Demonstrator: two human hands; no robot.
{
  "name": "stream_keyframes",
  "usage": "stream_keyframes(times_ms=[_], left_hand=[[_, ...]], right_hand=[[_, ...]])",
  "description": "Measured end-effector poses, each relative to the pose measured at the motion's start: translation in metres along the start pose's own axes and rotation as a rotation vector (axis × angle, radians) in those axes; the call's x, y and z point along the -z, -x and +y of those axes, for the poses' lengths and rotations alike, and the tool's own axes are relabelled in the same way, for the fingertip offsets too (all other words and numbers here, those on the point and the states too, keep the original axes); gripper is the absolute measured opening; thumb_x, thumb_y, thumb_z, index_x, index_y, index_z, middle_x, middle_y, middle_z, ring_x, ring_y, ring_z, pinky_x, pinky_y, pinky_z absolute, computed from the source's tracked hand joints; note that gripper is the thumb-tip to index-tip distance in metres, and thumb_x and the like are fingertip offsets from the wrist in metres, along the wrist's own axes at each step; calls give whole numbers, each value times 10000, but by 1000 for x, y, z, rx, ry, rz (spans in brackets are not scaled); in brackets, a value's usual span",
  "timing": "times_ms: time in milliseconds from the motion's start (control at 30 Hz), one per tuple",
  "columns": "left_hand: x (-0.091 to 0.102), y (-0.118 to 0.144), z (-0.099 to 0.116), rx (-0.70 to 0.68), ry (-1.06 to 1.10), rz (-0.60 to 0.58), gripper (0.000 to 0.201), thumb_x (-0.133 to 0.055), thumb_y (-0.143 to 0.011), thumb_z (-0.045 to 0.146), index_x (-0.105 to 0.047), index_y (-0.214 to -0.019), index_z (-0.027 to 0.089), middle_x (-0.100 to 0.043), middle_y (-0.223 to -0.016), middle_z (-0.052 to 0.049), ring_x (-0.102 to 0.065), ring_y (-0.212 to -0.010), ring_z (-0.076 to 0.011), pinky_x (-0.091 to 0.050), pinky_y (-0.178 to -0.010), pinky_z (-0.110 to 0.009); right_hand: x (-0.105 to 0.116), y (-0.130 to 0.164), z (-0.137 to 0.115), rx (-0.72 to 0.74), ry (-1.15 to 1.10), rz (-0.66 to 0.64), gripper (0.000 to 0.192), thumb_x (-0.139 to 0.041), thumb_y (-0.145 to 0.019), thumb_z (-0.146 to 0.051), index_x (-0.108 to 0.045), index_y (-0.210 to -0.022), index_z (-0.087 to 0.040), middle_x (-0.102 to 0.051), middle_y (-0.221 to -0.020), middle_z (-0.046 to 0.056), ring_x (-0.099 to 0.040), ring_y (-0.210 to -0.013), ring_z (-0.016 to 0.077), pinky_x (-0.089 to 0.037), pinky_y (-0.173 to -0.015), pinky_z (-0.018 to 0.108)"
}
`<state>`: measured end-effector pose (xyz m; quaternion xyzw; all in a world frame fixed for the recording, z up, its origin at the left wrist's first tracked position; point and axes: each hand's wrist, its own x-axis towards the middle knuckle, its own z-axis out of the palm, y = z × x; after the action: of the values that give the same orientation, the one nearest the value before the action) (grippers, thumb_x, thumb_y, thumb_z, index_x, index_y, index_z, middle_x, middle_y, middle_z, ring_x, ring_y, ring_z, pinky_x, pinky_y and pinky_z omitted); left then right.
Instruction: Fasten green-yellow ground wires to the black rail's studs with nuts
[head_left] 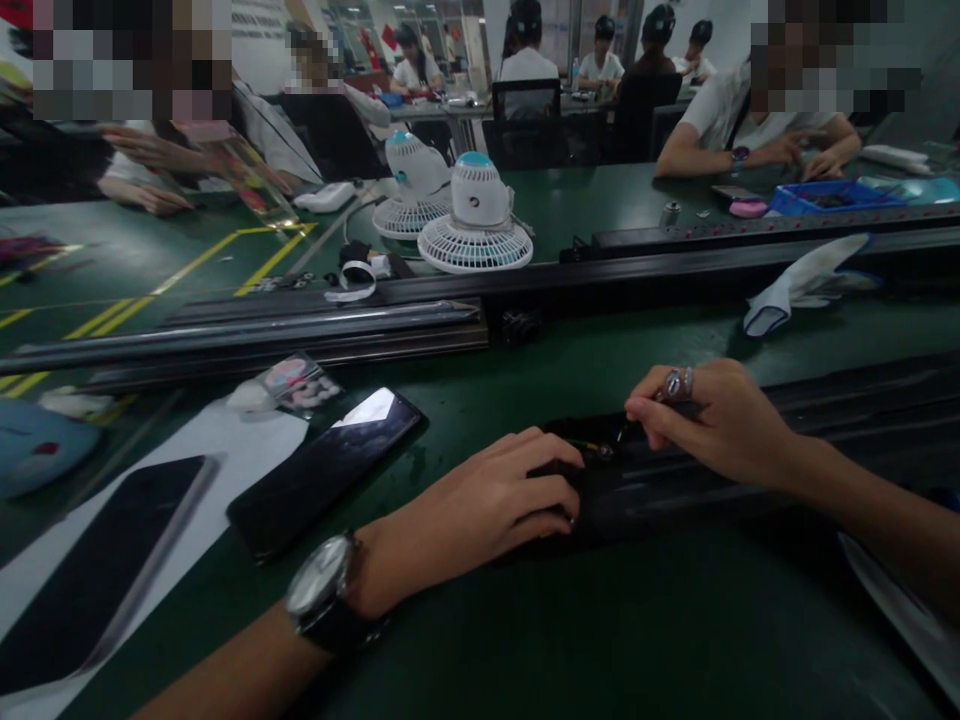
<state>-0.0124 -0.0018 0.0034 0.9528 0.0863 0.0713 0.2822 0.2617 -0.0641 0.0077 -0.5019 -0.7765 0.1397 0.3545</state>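
A long black bar [675,485] lies across the table in front of me, running off to the right. My left hand [495,490] is on its left end, with bent, slightly spread fingers over the bar and the thumb hidden. By those fingertips, small yellowish wires [581,443] and a small round metallic part [602,450] show at the bar's end. Just right of them my right hand [697,410] is closed in a pinch on a thin dark tool [622,431]. Its tip points down toward the round part; the exact kind is too small to tell.
Left of my arm are a dark phone [330,470] and another dark phone [105,570] on white paper [247,440]. Farther back lie metal bars [300,330], white fans [476,215], a white glove [806,280] and a blue tray [832,197]. People sit across the table.
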Motion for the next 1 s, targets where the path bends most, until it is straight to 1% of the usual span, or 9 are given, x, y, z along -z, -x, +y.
stream_keyframes(times_ms=[133,233,367,433,533,633,700,833,1000], left_hand=[[-1,0,0,-8,27,-7,134,-558,-1028,266,-660,-1093,208,-572,-1337,-82,-544,-1229,-203,-484,-1053,-364],[3,0,1,3,59,-33,166,-519,-1039,219,-645,-1147,221,-551,-1371,-79,-530,-1258,-205,-474,-1065,-363],[8,-1,0,5,131,-39,381,-465,-997,55,-585,-1298,256,-576,-1362,-52,-527,-1279,-179,-441,-1112,-354],[8,-1,0,15,157,-30,407,-557,-971,89,-554,-1342,256,-586,-1351,-49,-534,-1276,-183,-438,-1120,-355],[4,-1,-1,44,150,-2,435,-684,-951,238,-536,-1359,257,-583,-1355,-52,-546,-1260,-194,-454,-1095,-356],[-1,1,-3,65,122,26,454,-686,-958,279,-515,-1378,269,-580,-1354,-49,-546,-1249,-191,-457,-1074,-346],[-3,2,-6,75,119,41,493,-687,-958,268,-487,-1409,284,-575,-1358,-45,-542,-1250,-188,-456,-1065,-334],[-7,2,-10,73,141,85,501,-709,-943,272,-494,-1396,286,-592,-1313,-29,-560,-1205,-173,-473,-1010,-299],[-12,2,-16,26,175,153,430,-731,-926,307,-558,-1316,260,-642,-1206,-18,-592,-1110,-164,-496,-932,-282]], right_hand=[[0,1,0,-16,13,-1,248,-578,-1010,-308,-688,-808,-215,-693,-604,-52,-614,-490,80,-422,-527,211],[0,2,1,-43,17,6,294,-580,-1007,-324,-668,-748,-214,-725,-653,-37,-611,-479,78,-412,-498,217],[1,2,0,-76,3,26,269,-580,-1007,-307,-669,-768,-219,-713,-626,-45,-646,-509,88,-426,-507,213],[3,2,-2,-89,-2,41,248,-584,-1007,-304,-672,-791,-220,-688,-583,-59,-646,-505,86,-434,-518,205],[6,1,-6,-48,57,42,282,-587,-1007,-291,-650,-744,-210,-658,-547,-67,-580,-441,66,-392,-482,205],[6,-1,-9,48,166,7,336,-571,-1007,-265,-620,-683,-190,-622,-534,-55,-518,-412,61,-352,-460,220],[6,-3,-9,72,199,-35,321,-545,-1016,-248,-644,-719,-175,-592,-519,-57,-509,-408,64,-344,-456,223],[11,-6,-6,26,198,-107,237,-535,-1028,-249,-710,-892,-165,-651,-598,-49,-591,-485,78,-385,-508,216],[21,-5,-13,7,168,-132,207,-599,-1010,-275,-717,-858,-199,-698,-655,-53,-623,-523,73,-409,-532,206]])
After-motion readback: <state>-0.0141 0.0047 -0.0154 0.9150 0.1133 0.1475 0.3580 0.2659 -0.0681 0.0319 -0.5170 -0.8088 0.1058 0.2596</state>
